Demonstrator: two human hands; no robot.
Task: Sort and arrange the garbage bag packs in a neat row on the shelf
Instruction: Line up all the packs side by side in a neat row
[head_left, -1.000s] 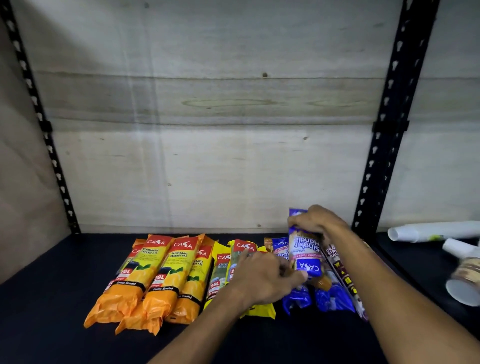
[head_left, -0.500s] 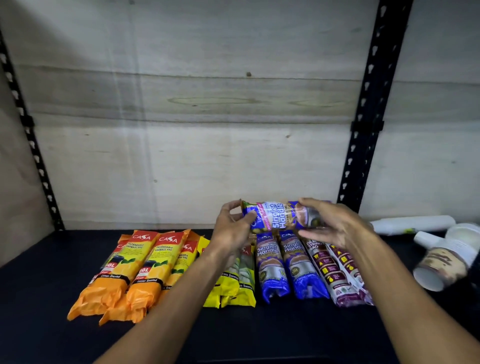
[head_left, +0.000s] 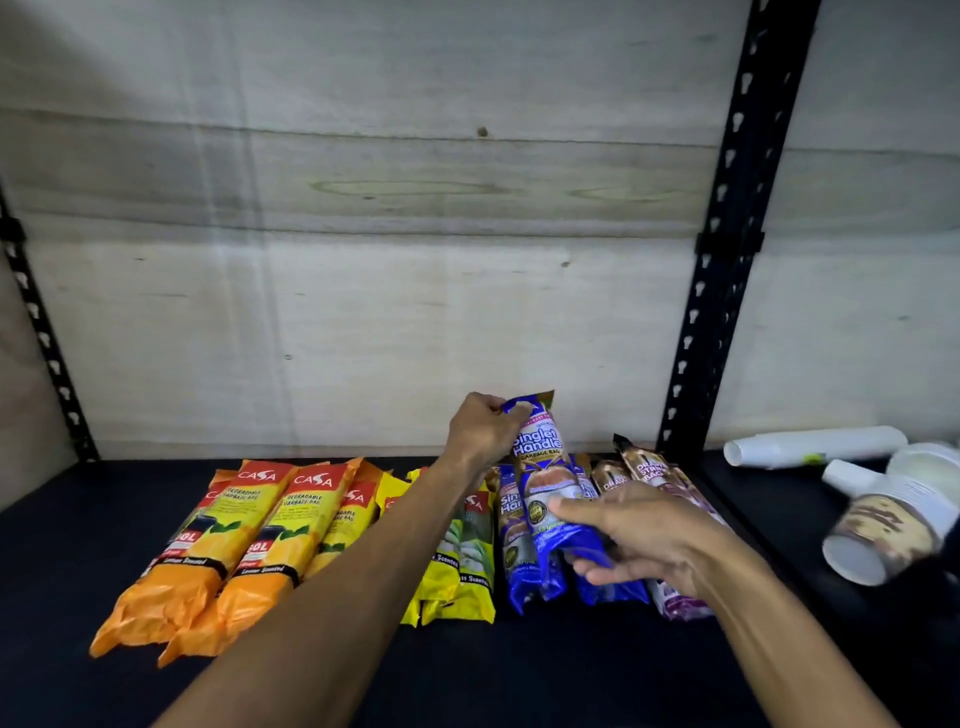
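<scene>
Pale plywood backs a dark shelf (head_left: 78, 597) bearing a row of packs. Orange packs (head_left: 208, 561), left, read "CASA Degradable Garbage Bag, Lemon Scented"; yellow packs (head_left: 460, 582) lie beside them. Left hand (head_left: 483, 431) pinches the far end of a blue "Singlet Handle Garbage Bag" pack (head_left: 545, 483); right hand (head_left: 639, 540) grips its near end, above other blue packs (head_left: 519, 566). Brown "Drawstring Bag" packs (head_left: 649, 470) lie right.

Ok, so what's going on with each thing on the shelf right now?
Held blue pack: lifted, tilted, gripped at both ends.
Left hand: grips its top.
Right hand: holds its bottom.
Orange packs: lying flat, overlapping.
Yellow packs: lying flat, side by side.
Blue packs: lying flat.
Purple packs: lying flat.
Cups: tipped over.
</scene>
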